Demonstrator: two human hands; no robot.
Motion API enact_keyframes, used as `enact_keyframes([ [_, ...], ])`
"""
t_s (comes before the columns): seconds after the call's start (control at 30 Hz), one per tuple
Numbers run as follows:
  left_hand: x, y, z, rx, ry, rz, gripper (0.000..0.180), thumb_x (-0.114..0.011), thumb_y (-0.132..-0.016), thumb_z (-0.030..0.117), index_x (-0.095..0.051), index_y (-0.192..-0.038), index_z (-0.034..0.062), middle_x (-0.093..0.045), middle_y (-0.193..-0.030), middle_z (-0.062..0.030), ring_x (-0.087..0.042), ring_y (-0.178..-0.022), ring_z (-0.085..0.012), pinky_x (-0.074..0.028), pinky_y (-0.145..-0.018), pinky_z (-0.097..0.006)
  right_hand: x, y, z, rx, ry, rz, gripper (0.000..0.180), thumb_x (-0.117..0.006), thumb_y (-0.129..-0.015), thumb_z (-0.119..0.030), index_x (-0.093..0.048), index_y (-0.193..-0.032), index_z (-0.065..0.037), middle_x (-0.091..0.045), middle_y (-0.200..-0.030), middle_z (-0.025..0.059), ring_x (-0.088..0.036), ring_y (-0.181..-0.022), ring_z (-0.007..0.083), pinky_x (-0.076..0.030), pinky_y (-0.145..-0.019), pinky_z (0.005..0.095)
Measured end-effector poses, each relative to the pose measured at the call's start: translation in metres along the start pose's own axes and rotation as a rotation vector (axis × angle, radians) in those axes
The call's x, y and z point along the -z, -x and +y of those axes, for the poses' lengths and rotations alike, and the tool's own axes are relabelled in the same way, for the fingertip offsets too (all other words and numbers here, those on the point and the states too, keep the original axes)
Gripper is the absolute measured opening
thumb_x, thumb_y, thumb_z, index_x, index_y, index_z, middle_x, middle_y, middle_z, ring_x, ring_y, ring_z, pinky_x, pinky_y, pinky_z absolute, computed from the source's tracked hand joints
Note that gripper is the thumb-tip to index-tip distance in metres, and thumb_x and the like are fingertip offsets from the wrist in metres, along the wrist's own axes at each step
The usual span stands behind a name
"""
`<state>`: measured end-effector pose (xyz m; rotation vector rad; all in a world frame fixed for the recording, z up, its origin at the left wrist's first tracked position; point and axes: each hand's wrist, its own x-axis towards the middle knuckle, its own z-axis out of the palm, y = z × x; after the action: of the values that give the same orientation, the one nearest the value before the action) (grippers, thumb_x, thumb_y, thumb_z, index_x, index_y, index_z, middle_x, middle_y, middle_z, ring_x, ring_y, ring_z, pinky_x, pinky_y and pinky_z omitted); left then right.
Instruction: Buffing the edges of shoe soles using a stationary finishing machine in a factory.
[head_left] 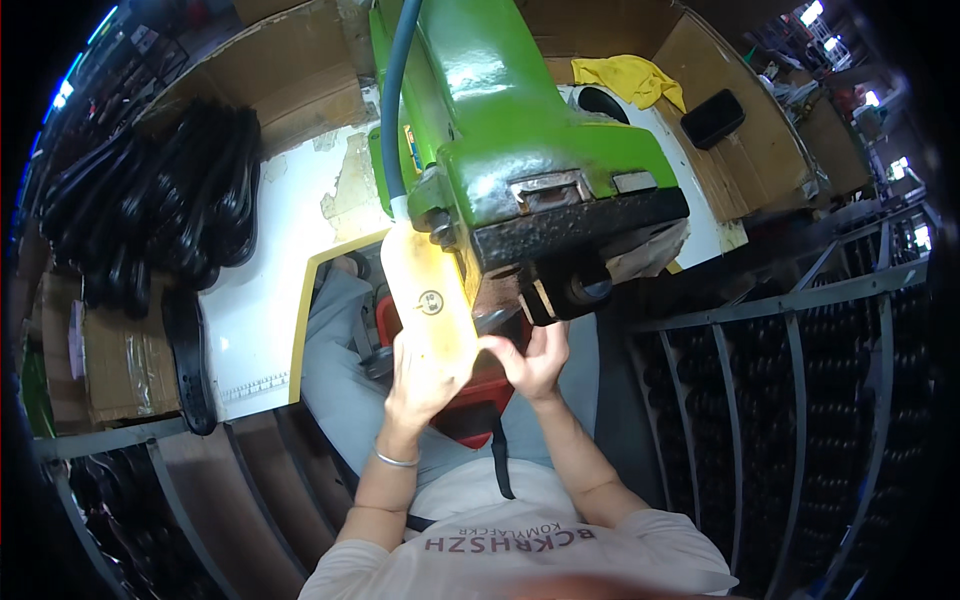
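A pale yellow shoe insole (425,270) with a small round dark mark stands lengthwise at the front of a green machine (550,150), brightly lit. My left hand (425,385) grips its near end, with a metal bangle on the wrist. My right hand (535,365) is just to the right, thumb reaching toward the insole's near edge and fingers raised apart from it. Those fingertips come close to a black rounded part (580,285) below the machine's head; whether they touch it I cannot tell. The insole's underside is hidden.
Black shoe soles (160,190) lie heaped at the left, with a single sole (190,360) nearer. A yellow cloth (630,80) and a black block (712,118) rest in cardboard at the right. A grey hose (396,100) hangs down the machine. Metal racks (790,310) flank me.
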<state>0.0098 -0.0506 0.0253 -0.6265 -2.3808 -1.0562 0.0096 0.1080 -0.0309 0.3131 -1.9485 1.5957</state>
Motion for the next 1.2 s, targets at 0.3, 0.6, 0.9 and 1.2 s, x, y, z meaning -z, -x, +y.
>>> enact_keyframes([
  [0.3, 0.028, -0.029, 0.004, -0.104, -0.073, 0.006, 0.024, -0.079, -0.065, 0.019, -0.064, -0.079, 0.0066, -0.062, -0.074, -0.0059, -0.058, -0.062, -0.0256, -0.047, -0.055, -0.036, -0.008, -0.009, 0.004, -0.267, -0.535, 0.057, 0.07, -0.081, -0.074, -0.007, -0.04, -0.129, 0.008, -0.051, -0.121, 0.0135, -0.055, -0.11, 0.0225, -0.046, -0.094, 0.0334],
  [0.6, 0.016, -0.023, -0.019, -0.154, -0.12, 0.117, 0.039, -0.08, -0.061, 0.033, -0.062, -0.081, 0.0041, -0.051, -0.093, -0.0182, -0.052, -0.083, -0.0349, -0.041, -0.075, -0.045, -0.01, -0.024, -0.007, -0.18, -0.535, 0.053, 0.056, -0.074, -0.076, 0.005, -0.047, -0.125, 0.005, -0.057, -0.115, 0.0097, -0.059, -0.103, 0.0166, -0.048, -0.091, 0.0284],
  [0.9, -0.033, 0.031, -0.049, 0.25, 0.415, 0.221, 0.021, -0.078, -0.064, 0.005, -0.066, -0.082, 0.0032, -0.063, -0.071, -0.0086, -0.059, -0.06, -0.0208, -0.049, -0.057, -0.031, -0.003, -0.028, -0.014, 0.111, 0.091, 0.001, 0.042, -0.087, -0.061, -0.004, -0.065, -0.096, 0.004, -0.061, -0.098, 0.01, -0.059, -0.087, 0.021, -0.048, -0.076, 0.0316],
  [1.2, -0.094, 0.049, -0.039, 0.335, 0.454, 0.326, 0.032, -0.082, -0.073, 0.007, -0.065, -0.099, -0.0005, -0.067, -0.09, -0.01, -0.063, -0.079, -0.0158, -0.051, -0.071, -0.027, 0.006, 0.029, 0.08, -0.562, -0.54, -0.016, 0.049, -0.075, -0.08, -0.017, -0.052, -0.12, 0.001, -0.053, -0.118, 0.01, -0.046, -0.113, 0.022, -0.034, -0.096, 0.0312],
])
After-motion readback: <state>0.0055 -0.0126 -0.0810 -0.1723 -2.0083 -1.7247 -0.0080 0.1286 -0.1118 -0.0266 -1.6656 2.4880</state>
